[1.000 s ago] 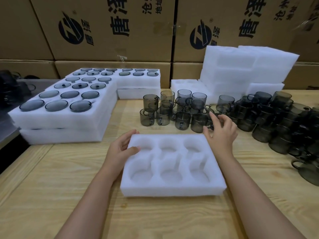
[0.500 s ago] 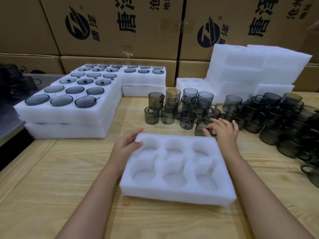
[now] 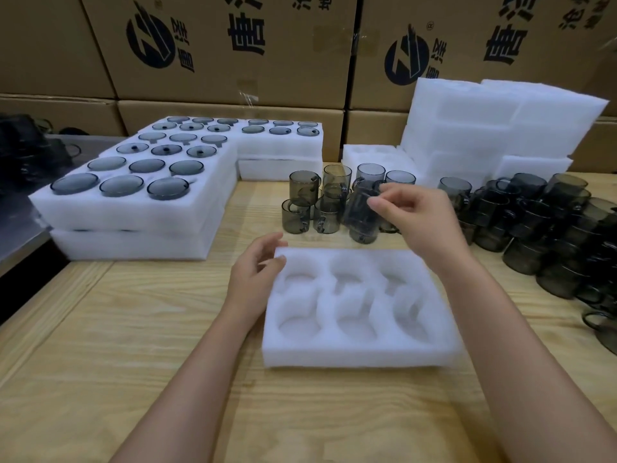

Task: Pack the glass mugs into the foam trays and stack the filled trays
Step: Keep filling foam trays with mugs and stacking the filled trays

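Six empty pockets — one glass mug [image 3: 362,208] held above the foam tray [image 3: 360,357].
The tray lies on the worktop [image 3: 133,329], long axis left to right, pockets up. The right hand [image 3: 420,218] pinches the mug over its far edge, tilted off upright; blur hides where the mouth faces. The left hand [image 3: 257,275], fingers relaxed, touches the far-left corner. Filled trays [image 3: 133,208] stand stacked at left — many loose mugs [image 3: 534,228] remain.

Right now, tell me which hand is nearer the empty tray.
Left. Left hand is at the tray's far-left corner; right hand holds a mug beyond its far edge.
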`<state>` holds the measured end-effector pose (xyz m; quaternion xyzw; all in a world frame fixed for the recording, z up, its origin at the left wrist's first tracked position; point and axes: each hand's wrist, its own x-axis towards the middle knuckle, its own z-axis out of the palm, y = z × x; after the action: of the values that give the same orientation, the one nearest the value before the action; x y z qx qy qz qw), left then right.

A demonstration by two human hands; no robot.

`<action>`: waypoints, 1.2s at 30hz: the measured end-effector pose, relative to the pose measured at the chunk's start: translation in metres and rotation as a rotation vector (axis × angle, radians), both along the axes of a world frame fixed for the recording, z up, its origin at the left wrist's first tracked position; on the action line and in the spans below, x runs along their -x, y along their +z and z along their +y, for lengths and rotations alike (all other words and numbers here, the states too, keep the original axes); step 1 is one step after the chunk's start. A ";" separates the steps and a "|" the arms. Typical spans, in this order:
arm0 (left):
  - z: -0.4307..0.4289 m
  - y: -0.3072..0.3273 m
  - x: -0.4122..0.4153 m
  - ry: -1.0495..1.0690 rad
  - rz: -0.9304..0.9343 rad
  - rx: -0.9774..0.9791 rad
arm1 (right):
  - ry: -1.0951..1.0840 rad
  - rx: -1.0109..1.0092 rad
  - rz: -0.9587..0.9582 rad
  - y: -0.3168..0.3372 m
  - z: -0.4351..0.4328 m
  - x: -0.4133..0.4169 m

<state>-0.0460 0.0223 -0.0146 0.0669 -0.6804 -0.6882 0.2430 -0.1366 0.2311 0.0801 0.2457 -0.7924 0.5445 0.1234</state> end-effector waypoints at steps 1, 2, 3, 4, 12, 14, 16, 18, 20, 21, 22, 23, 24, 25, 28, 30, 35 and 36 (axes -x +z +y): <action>0.002 0.003 -0.002 0.010 0.042 0.046 | 0.009 -0.002 -0.003 0.003 -0.008 -0.008; 0.004 0.006 -0.003 0.018 0.085 0.099 | 0.020 -0.012 -0.003 0.003 -0.016 -0.016; 0.006 0.008 -0.005 0.014 0.131 0.139 | 0.032 -0.025 0.004 0.003 -0.024 -0.022; 0.007 0.011 -0.005 -0.001 0.171 0.163 | 0.039 -0.037 0.015 0.001 -0.032 -0.030; 0.006 0.016 -0.003 -0.073 0.260 -0.064 | 0.135 -0.037 -0.085 -0.009 -0.055 -0.057; 0.001 0.016 -0.002 -0.087 0.245 -0.145 | 0.170 -0.064 -0.098 -0.007 -0.054 -0.056; -0.002 0.015 -0.002 -0.098 0.218 -0.186 | 0.239 -0.055 -0.155 -0.009 -0.054 -0.053; -0.001 0.015 -0.002 -0.121 0.191 -0.192 | 0.312 0.021 -0.283 -0.011 -0.054 -0.052; 0.000 0.015 -0.002 -0.163 0.159 -0.186 | 0.294 0.012 -0.320 -0.015 -0.054 -0.050; 0.001 0.015 -0.002 -0.183 0.144 -0.180 | 0.270 -0.016 -0.318 -0.017 -0.054 -0.048; 0.002 0.014 -0.003 -0.196 0.130 -0.173 | 0.255 -0.041 -0.309 -0.018 -0.055 -0.047; 0.003 0.014 -0.003 -0.201 0.119 -0.167 | 0.252 -0.057 -0.302 -0.020 -0.055 -0.046; 0.003 0.013 -0.003 -0.202 0.109 -0.164 | 0.257 -0.057 -0.299 -0.021 -0.055 -0.045; 0.004 0.012 -0.003 -0.207 0.099 -0.168 | 0.261 -0.043 -0.304 -0.022 -0.054 -0.044; 0.006 0.010 -0.003 -0.217 0.070 -0.188 | 0.193 -0.045 -0.296 -0.025 -0.053 -0.043; 0.005 0.008 -0.002 -0.184 0.062 -0.175 | 0.120 -0.119 -0.234 -0.027 -0.054 -0.043; 0.005 0.008 0.001 -0.202 0.027 -0.190 | 0.054 -0.250 -0.130 -0.032 -0.059 -0.051; 0.006 0.009 0.000 -0.214 0.022 -0.201 | 0.046 -0.287 -0.112 -0.033 -0.060 -0.052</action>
<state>-0.0460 0.0278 -0.0056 0.0103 -0.6084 -0.7756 0.1676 -0.0843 0.1707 0.0466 0.2480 -0.8620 0.4411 0.0301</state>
